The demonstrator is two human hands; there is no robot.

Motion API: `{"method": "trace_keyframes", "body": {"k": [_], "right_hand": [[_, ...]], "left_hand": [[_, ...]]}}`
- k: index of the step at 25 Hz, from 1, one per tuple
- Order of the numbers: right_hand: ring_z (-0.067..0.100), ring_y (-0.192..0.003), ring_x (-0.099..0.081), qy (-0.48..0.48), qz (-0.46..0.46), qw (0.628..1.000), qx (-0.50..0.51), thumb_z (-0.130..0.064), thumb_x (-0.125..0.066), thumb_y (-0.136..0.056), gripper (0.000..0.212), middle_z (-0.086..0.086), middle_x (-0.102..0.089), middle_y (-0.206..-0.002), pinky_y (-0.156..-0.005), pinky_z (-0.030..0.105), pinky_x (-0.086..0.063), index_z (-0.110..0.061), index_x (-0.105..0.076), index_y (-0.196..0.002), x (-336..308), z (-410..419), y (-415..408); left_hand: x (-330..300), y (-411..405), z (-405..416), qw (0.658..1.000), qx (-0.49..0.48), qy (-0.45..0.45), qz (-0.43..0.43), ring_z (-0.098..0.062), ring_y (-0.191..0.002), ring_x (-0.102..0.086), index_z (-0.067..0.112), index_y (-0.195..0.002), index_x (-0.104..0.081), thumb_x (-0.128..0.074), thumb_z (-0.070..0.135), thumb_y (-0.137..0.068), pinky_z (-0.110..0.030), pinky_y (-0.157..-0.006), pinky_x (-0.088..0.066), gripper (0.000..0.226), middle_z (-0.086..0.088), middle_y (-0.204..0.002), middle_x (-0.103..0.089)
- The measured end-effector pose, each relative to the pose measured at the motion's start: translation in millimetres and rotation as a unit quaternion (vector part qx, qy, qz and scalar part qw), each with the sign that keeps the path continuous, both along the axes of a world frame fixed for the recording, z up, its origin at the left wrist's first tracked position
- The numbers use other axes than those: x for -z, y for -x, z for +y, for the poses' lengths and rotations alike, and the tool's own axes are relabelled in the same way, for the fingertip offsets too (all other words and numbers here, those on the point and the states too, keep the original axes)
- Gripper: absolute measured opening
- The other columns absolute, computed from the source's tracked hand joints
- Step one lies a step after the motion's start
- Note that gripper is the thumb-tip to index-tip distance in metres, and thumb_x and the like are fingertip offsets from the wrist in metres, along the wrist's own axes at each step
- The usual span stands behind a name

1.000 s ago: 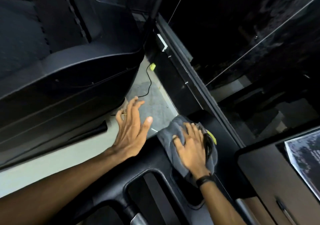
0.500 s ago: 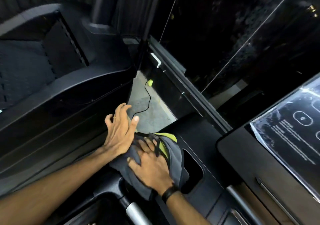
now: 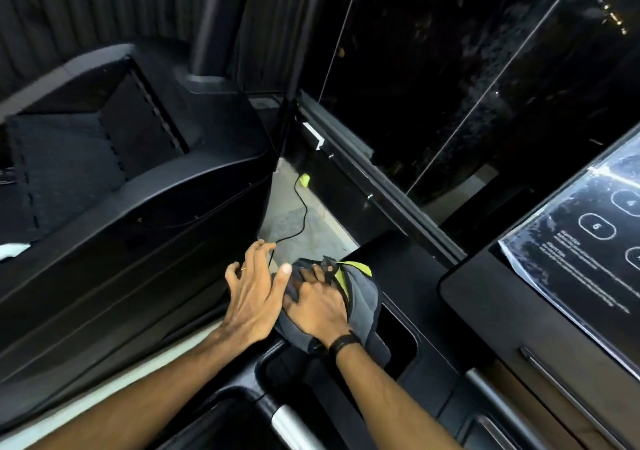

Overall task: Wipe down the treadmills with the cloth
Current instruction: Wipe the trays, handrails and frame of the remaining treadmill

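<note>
A grey cloth with a yellow-green patch (image 3: 363, 297) lies bunched on the black console top of the treadmill (image 3: 408, 269), beside a cup-holder recess. My right hand (image 3: 320, 307) presses flat on the cloth, fingers spread, a black band on the wrist. Just to its left is my left hand (image 3: 254, 292), fingers straight and spread, its thumb over the cloth's left edge. The cloth's underside is hidden.
The treadmill's control panel (image 3: 571, 252), covered in plastic film, sits at right. A second black treadmill (image 3: 138, 200) stands at left. A black cable (image 3: 301, 214) runs across the grey floor between them. A silver handlebar (image 3: 291, 425) is below the hands. Dark glass panels rise behind.
The cloth and my right hand have slid left across the console. My left hand has closed in beside it, thumb reaching the cloth. The view has tilted up, showing more control panel.
</note>
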State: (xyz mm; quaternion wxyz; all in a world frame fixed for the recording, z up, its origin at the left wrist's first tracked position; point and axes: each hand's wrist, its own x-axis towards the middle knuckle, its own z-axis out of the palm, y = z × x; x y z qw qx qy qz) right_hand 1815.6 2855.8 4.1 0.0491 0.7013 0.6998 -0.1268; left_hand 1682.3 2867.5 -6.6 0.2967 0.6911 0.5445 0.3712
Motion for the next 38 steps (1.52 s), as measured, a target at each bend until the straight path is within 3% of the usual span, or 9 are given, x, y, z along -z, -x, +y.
{"method": "trace_keyframes", "body": {"k": [5,10,16,23,26,30,32,35,38], "right_hand": [[0.022,-0.155,0.012,-0.086,0.039,0.994,-0.046,-0.068,-0.032,-0.098,0.072,-0.003,0.001,-0.17,-0.124,0.052,0.007,-0.037,-0.013,-0.16,1.7,-102.8,-27.1],[0.043,-0.135,-0.048,-0.069,-0.136,0.986,0.072,-0.059,-0.091,-0.051,0.124,0.022,-0.04,-0.153,-0.099,0.059,-0.05,-0.024,-0.03,-0.154,11.2,-130.3,-15.3],[0.031,-0.099,-0.059,-0.044,-0.122,0.972,0.198,-0.049,-0.091,-0.059,0.095,0.017,-0.043,-0.124,-0.071,0.037,-0.059,-0.018,-0.032,-0.127,-6.2,-89.8,13.5],[0.023,-0.108,-0.05,-0.063,-0.064,0.984,0.156,-0.008,-0.079,-0.067,0.078,0.005,-0.041,-0.119,-0.092,0.033,-0.053,-0.022,-0.031,-0.128,-44.9,-168.2,-9.3],[0.025,-0.108,-0.053,-0.079,-0.03,0.975,0.207,-0.001,-0.078,-0.059,0.086,0.004,-0.041,-0.117,-0.078,0.034,-0.058,-0.025,-0.024,-0.122,-54.2,-198.3,-24.6],[0.025,-0.126,-0.041,-0.053,-0.011,0.957,0.285,-0.046,-0.076,-0.081,0.081,0.004,-0.031,-0.13,-0.1,0.034,-0.047,-0.026,-0.017,-0.133,-60.4,-207.7,-32.7],[0.038,-0.144,-0.022,-0.007,-0.012,0.952,0.306,-0.073,-0.065,-0.078,0.107,0.018,-0.014,-0.155,-0.121,0.043,-0.026,-0.019,-0.008,-0.151,-57.4,-201.4,-25.1],[0.045,-0.151,0.014,0.041,-0.007,0.946,0.322,-0.087,-0.053,-0.073,0.126,0.02,0.027,-0.161,-0.124,0.054,-0.001,-0.02,0.011,-0.158,-49.4,-197.8,-19.4],[0.045,-0.151,0.015,-0.004,-0.024,0.942,0.336,-0.103,-0.013,-0.06,0.131,0.023,0.024,-0.162,-0.124,0.055,0.002,-0.02,0.006,-0.159,-41.9,-188.0,-38.6]], "left_hand": [[-0.2,0.3,6.5,1.0,-0.008,-0.003,-0.017,-0.016,-0.121,-0.051,0.017,-0.142,-0.038,-0.018,0.063,-0.09,-0.043,-0.115,-0.011,0.073,0.0,-0.151,-0.037],[1.7,-3.9,-1.9,1.0,0.024,-0.006,-0.019,-0.009,-0.099,-0.058,0.017,-0.141,-0.038,-0.021,0.061,-0.091,-0.044,-0.115,-0.012,0.068,0.002,-0.146,-0.043],[2.5,-5.2,-10.3,0.999,0.049,-0.011,-0.009,-0.014,-0.109,-0.056,0.017,-0.14,-0.038,-0.025,0.058,-0.092,-0.044,-0.115,-0.012,0.064,0.003,-0.143,-0.043],[-1.4,-19.0,-18.2,0.992,0.112,-0.054,-0.001,-0.006,-0.097,-0.05,0.015,-0.138,-0.041,-0.025,0.053,-0.096,-0.055,-0.114,-0.018,0.06,0.003,-0.141,-0.041],[3.0,-20.9,-16.0,0.989,0.132,-0.064,0.015,-0.007,-0.092,-0.052,0.013,-0.139,-0.04,-0.025,0.053,-0.097,-0.055,-0.114,-0.019,0.059,0.001,-0.143,-0.04],[7.7,-25.1,-8.2,0.973,0.192,-0.096,0.08,-0.015,-0.118,-0.049,0.013,-0.139,-0.04,-0.025,0.053,-0.098,-0.054,-0.115,-0.015,0.059,-0.004,-0.148,-0.037],[10.4,-25.0,-3.5,0.956,0.232,-0.129,0.127,-0.02,-0.131,-0.044,0.013,-0.138,-0.04,-0.025,0.053,-0.099,-0.054,-0.115,-0.017,0.058,-0.007,-0.15,-0.035],[17.7,-17.9,2.2,0.945,0.249,-0.127,0.172,-0.022,-0.133,-0.045,0.013,-0.138,-0.041,-0.019,0.059,-0.099,-0.054,-0.117,-0.018,0.064,-0.008,-0.152,-0.034],[23.6,-10.6,1.7,0.95,0.232,-0.112,0.176,-0.023,-0.135,-0.043,0.01,-0.138,-0.042,-0.011,0.063,-0.099,-0.054,-0.115,-0.018,0.072,-0.009,-0.149,-0.037]]}}
